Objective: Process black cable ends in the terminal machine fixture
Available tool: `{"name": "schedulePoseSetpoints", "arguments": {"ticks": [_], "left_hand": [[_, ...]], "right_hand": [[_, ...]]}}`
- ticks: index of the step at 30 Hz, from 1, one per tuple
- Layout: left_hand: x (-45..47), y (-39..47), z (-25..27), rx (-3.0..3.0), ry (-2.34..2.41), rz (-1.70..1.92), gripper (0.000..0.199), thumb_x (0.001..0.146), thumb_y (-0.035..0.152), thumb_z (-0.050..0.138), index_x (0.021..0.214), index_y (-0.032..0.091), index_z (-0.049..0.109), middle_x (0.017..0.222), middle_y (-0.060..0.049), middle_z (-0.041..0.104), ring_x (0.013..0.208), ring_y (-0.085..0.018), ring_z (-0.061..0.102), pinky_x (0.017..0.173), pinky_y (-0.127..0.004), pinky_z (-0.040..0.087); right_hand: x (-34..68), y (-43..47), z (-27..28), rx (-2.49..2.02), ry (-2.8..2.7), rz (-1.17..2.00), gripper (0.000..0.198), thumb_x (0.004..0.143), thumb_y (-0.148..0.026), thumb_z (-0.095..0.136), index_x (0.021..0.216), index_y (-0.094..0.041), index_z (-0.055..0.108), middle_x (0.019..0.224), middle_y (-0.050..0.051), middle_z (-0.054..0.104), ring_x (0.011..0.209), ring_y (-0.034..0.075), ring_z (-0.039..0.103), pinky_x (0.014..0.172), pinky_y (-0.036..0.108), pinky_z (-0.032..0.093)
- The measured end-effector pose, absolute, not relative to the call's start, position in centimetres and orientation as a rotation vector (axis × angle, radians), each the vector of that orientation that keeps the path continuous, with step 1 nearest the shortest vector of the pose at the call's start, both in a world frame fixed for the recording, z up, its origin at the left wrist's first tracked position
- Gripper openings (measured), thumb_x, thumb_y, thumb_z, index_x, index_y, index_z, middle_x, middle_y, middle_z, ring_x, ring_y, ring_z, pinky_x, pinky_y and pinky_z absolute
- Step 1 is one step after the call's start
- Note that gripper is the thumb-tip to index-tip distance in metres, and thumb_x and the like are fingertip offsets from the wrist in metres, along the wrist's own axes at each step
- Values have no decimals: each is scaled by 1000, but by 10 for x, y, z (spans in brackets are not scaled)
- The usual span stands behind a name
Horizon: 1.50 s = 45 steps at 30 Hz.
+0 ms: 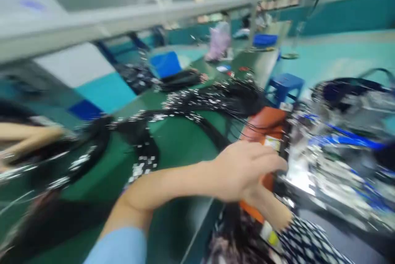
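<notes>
The whole view is smeared by motion. My left hand (pixel 247 167), on a bare forearm below a light blue sleeve, reaches right with its fingers curled together. It overlaps my right hand (pixel 267 206), whose wrist comes out of a black-and-white patterned sleeve (pixel 305 241). The right fingers are hidden behind the left hand. What the hands hold, if anything, does not show. Behind them is an orange-red surface (pixel 267 120) with thin dark wires across it. Bundles of black cables (pixel 212 103) with white connector ends lie on the green table (pixel 188 134).
At the left another person's arm (pixel 31 134) rests near more black cables. Clear plastic bags with blue strips (pixel 342 153) fill the right side. A blue stool (pixel 285 85) stands beyond the table's edge. A pale rail (pixel 123 21) crosses above the table.
</notes>
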<state>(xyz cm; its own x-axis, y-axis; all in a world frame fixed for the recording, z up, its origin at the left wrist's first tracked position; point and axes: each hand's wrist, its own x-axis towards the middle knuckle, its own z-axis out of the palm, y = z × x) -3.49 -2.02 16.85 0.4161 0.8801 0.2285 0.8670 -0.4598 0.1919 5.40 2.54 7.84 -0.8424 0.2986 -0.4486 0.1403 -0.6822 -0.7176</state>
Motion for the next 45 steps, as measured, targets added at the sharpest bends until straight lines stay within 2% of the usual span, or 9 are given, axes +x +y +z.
{"name": "schedulePoseSetpoints", "arguments": {"ticks": [4, 8, 12, 19, 28, 32, 36, 41, 45], "left_hand": [[-110, -14, 138, 2554, 1865, -8, 60, 72, 10, 63, 129, 9, 47, 135, -15, 55, 131, -27, 43, 102, -39, 40], [-137, 0, 97, 2507, 1954, 2, 17, 81, 23, 60, 94, 14, 65, 100, -11, 70, 98, -23, 63, 89, -34, 46], [-141, 16, 110, 2419, 2213, 107, 21, 85, 32, 55, 85, 15, 67, 87, -11, 70, 88, -23, 65, 78, -34, 49], [-118, 11, 134, 2190, 2471, 172, 20, 82, 26, 53, 85, 13, 68, 85, -15, 70, 85, -27, 66, 74, -37, 47], [-69, -47, 32, 2305, 2139, -19, 22, 91, 30, 45, 81, 17, 59, 79, -10, 66, 79, -25, 62, 69, -36, 41], [-88, -43, 31, 2406, 2248, -34, 27, 93, 34, 42, 71, 20, 51, 68, -6, 59, 72, -22, 57, 69, -34, 38], [-99, -38, 48, 2326, 2214, -160, 10, 83, 30, 51, 81, 19, 53, 82, -8, 60, 84, -26, 57, 82, -42, 42], [-65, -60, 69, 2327, 1718, -64, 57, 75, 15, 52, 130, 24, 44, 128, -11, 52, 121, -29, 47, 108, -54, 30], [-32, -68, 72, 2459, 1353, -74, 35, 86, 6, 44, 115, 21, 55, 117, -10, 57, 110, -24, 52, 94, -38, 44]], "right_hand": [[52, 49, 84, -747, -1311, 2716, 23, 66, -22, 82, 77, -16, 63, 70, 0, 59, 61, 10, 57, 58, 21, 53], [59, 43, 86, -768, -1268, 2790, 35, 67, -30, 83, 94, -16, 66, 77, 3, 64, 71, 13, 63, 70, 24, 55], [79, 29, 74, -692, -1358, 2887, 47, 66, -50, 79, 99, -21, 65, 71, 3, 61, 75, 23, 67, 85, 41, 52], [147, 60, 100, -600, -1401, 2749, 62, 59, -49, 79, 113, -23, 61, 64, -3, 48, 52, 16, 57, 64, 38, 52], [241, 13, 73, -829, -2118, 2272, 65, 73, -16, 65, 136, -20, 49, 119, 8, 64, 108, 24, 61, 98, 38, 46], [245, -6, 63, -897, -2187, 2092, 57, 81, -20, 59, 137, -21, 48, 125, 8, 63, 114, 24, 60, 101, 39, 45], [250, -14, 45, -916, -2286, 1936, 50, 90, -27, 53, 139, -21, 47, 138, 9, 56, 125, 25, 53, 109, 41, 38], [266, -25, 8, -1043, -2227, 1959, 42, 89, -25, 53, 131, -20, 55, 133, 9, 59, 119, 23, 57, 105, 39, 43], [269, -21, 6, -1028, -2279, 1929, 40, 88, -26, 56, 128, -21, 56, 131, 9, 60, 120, 24, 57, 105, 41, 43]]}}
